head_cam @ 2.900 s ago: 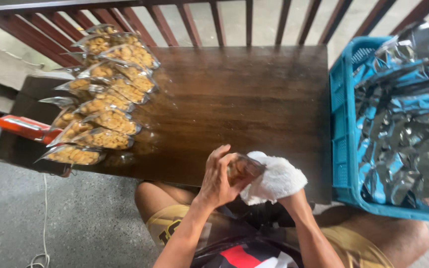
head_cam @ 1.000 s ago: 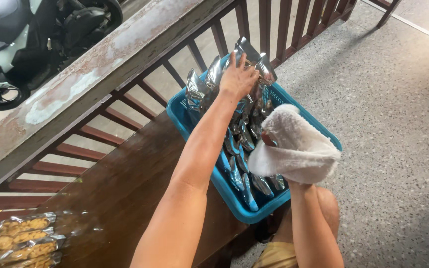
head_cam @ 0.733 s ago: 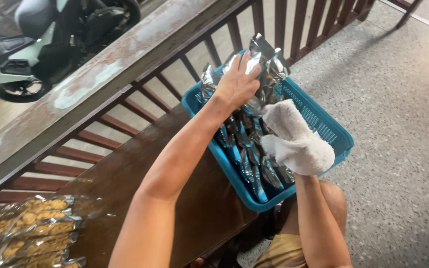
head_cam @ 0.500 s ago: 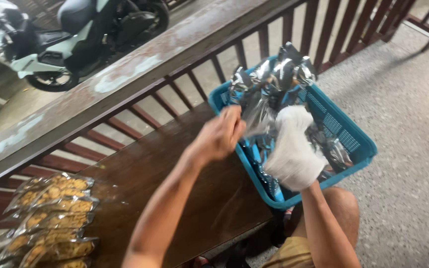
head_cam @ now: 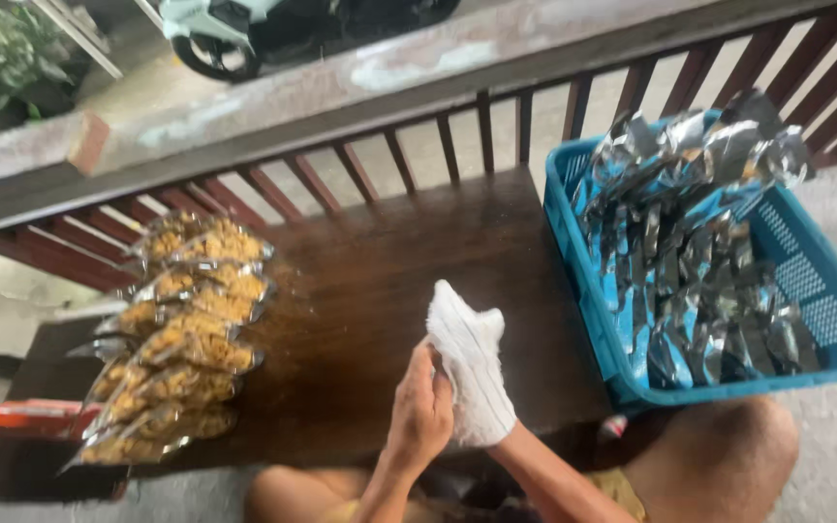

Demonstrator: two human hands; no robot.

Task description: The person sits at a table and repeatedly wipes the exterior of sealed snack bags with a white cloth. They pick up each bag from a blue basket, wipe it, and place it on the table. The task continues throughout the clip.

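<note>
Seen from above at the near edge of a dark wooden table, both hands meet over the tabletop.

Risks, as a judgement: whatever lies between the hands is hidden, so a loose hold could let it drop off the near edge onto the person's lap; the stacked clear snack packets at the left sit close to that end of the table and could slide off if the table were jolted; the foil pouches are heaped above the rim of the blue plastic basket at the right and could spill over its far wall.

Left hand: bare, fingers curled and pressed against the right hand; what it grips, if anything, cannot be told.

Right hand: wrapped in a white cloth, fingers extended beneath the fabric, touching the left hand; its degree of closure cannot be told.

Surroundings: a red-brown wooden railing runs along the far side, a parked scooter beyond it.
</note>
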